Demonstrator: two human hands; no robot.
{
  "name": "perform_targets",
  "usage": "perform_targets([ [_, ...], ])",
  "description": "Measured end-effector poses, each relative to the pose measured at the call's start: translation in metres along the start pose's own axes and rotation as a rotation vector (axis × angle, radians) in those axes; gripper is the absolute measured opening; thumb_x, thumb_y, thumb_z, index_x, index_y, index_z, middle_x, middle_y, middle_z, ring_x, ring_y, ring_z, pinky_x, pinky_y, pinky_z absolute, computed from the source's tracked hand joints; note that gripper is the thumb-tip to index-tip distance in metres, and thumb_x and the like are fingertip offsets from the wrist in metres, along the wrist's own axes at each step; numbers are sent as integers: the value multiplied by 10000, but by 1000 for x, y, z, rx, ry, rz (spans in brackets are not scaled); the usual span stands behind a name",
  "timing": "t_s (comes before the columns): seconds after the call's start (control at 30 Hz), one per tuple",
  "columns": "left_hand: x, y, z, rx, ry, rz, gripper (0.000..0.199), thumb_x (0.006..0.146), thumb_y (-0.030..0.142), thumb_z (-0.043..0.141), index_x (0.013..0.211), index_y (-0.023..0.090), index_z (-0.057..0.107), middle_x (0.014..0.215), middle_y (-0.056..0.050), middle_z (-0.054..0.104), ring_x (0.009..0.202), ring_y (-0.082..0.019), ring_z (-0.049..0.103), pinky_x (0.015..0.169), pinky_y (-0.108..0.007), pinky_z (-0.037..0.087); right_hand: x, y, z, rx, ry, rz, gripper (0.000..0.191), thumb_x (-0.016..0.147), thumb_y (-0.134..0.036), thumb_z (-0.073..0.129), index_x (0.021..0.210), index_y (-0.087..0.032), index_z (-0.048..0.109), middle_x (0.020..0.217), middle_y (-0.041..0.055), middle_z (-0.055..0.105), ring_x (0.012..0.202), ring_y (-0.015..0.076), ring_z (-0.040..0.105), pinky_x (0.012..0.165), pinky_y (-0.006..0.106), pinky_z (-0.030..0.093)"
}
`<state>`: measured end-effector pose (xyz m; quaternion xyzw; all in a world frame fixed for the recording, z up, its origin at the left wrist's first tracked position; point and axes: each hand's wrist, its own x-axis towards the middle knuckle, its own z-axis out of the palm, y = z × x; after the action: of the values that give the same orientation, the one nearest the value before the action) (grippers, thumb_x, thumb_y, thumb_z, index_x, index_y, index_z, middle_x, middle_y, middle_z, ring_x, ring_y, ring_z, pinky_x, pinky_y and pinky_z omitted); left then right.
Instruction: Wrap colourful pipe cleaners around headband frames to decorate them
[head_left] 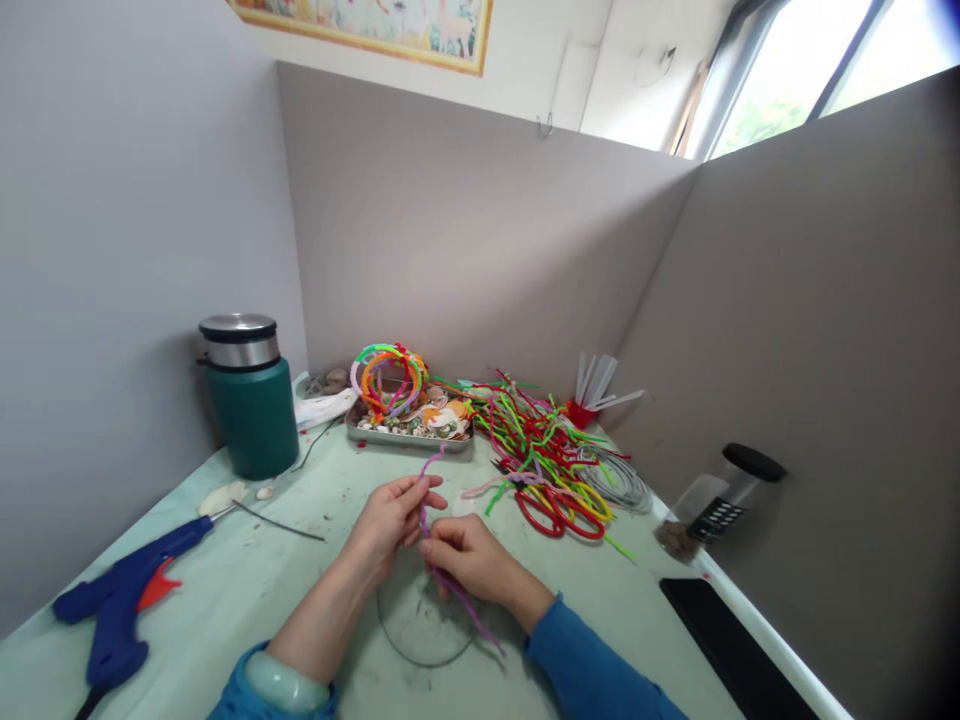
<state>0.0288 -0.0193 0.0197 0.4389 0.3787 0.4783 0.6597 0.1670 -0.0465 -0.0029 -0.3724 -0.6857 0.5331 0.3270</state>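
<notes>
Between its thumb and fingers my left hand (397, 518) pinches a purple pipe cleaner (474, 605), whose upper end pokes out above the fingertips. Just to the right and slightly lower, my right hand (469, 552) is closed on the same pipe cleaner, and its tail trails down to the lower right. Below both hands shows a thin dark wire ring (431, 665); its top is hidden by the fingers, so I cannot tell whether it is gripped too. A metal tray (409, 439) with shells and colourful fuzzy rings (390, 380) stands beyond the hands.
A blue glue gun (124, 600) lies at left near a green thermos (253, 415). To the right are piled pipe cleaners (525, 420), red-handled scissors (559, 512), coiled grey wire (626, 485), a red cup of white sticks (581, 414), a clear jar (709, 510) and a black flat object (735, 645).
</notes>
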Motion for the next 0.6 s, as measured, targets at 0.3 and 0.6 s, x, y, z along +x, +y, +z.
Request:
perform_targets([
  [0.3, -1, 1, -6, 19, -55, -38, 323, 742, 402, 546, 897, 120, 573, 386, 114, 294, 300, -25, 155, 309, -169, 126, 2, 0, -15, -23, 207, -71, 324, 809, -394, 498, 611, -143, 549, 466, -30, 501, 357, 61, 383, 360, 182, 285],
  [0.6, -4, -6, 3, 204, -198, -174, 354, 733, 430, 518, 909, 133, 599, 370, 110, 274, 323, -47, 126, 330, -186, 125, 10, 3, -35, 292, 458, -173, 210, 773, -352, 552, 853, -159, 578, 571, -44, 484, 431, 60, 404, 415, 187, 286],
])
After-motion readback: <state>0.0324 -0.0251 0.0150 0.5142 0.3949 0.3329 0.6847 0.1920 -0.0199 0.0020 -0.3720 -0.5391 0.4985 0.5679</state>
